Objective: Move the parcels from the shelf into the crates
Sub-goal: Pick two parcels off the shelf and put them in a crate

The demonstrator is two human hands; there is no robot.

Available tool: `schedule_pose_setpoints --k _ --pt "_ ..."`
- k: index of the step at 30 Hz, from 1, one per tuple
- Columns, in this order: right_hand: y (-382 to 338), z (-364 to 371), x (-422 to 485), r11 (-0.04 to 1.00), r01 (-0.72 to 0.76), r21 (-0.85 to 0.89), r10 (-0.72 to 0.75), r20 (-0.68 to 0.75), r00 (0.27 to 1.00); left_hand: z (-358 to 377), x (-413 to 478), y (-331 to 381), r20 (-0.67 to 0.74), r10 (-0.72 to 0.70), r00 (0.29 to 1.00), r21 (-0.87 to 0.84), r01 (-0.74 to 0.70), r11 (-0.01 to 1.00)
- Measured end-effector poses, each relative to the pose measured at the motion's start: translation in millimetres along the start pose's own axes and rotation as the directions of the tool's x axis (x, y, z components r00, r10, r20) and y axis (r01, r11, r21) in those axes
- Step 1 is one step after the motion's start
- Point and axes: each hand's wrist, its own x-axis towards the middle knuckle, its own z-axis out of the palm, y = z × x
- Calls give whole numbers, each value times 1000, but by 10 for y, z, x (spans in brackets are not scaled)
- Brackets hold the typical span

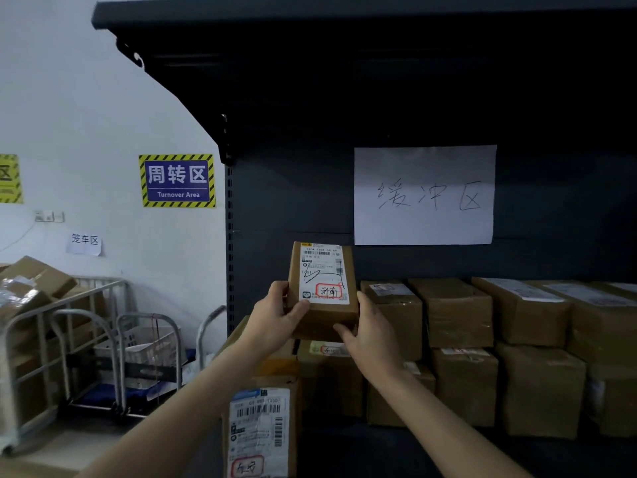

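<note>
A small brown cardboard parcel (322,288) with a white shipping label is held up in front of the dark shelf (379,98). My left hand (275,315) grips its lower left edge and my right hand (367,331) grips its lower right corner. Below and to the right, several brown parcels (455,312) are stacked in rows on the shelf board. Another parcel with a large barcode label (262,432) stands at the shelf's left end, under my left forearm. No crate can be clearly made out.
A handwritten white paper sign (424,194) hangs on the shelf's back panel. Left of the shelf stand a metal cage cart (44,315) with boxes, hand trolleys (148,343) and a white basket. A blue "Turnover Area" sign (177,181) is on the white wall.
</note>
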Motion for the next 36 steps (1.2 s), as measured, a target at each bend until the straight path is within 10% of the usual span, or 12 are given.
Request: schedule_pose_setpoints --k 20,28,36 --pt "-206 639 355 1000 18 -6 -16 247 969 -442 404 -648 17 -287 958 188 279 942" --pt "89 -35 206 994 36 -102 -26 98 995 -23 397 4 30 32 999 384 -41 922" --pt "667 -682 -32 967 -123 -225 101 -106 989 789 310 407 211 -66 975 220 19 975"
